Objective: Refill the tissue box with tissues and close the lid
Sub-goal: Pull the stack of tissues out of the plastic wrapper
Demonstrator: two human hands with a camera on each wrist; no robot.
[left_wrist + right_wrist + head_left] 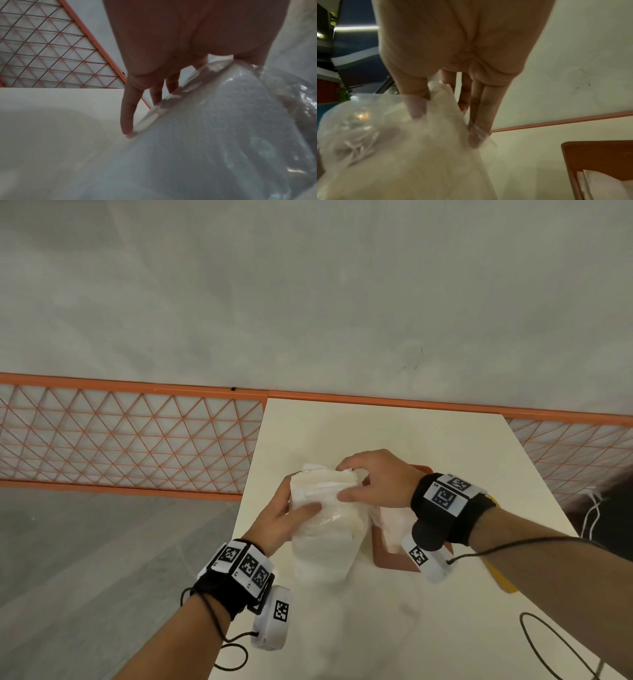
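A stack of white tissues [323, 481] stands partly inside a clear plastic wrapper [322, 546], held upright over the cream table [411, 440]. My left hand [284, 515] grips the wrapper from the left, thumb across its front; in the left wrist view its fingers [126, 119] lie along the wrapper [205, 135]. My right hand [373, 481] pinches the top of the tissues; the thumb [418, 105] and fingers [476, 135] reach inside the plastic around the tissues [443, 105]. The orange tissue box [387, 559] lies open under my right wrist, with white tissue [599, 185] in it.
A yellow flat piece [503, 580] lies right of the orange box, mostly hidden by my right forearm. Black cables [548, 645] loop on the table's near right. The table's left edge drops to grey floor. An orange mesh fence [120, 440] runs behind.
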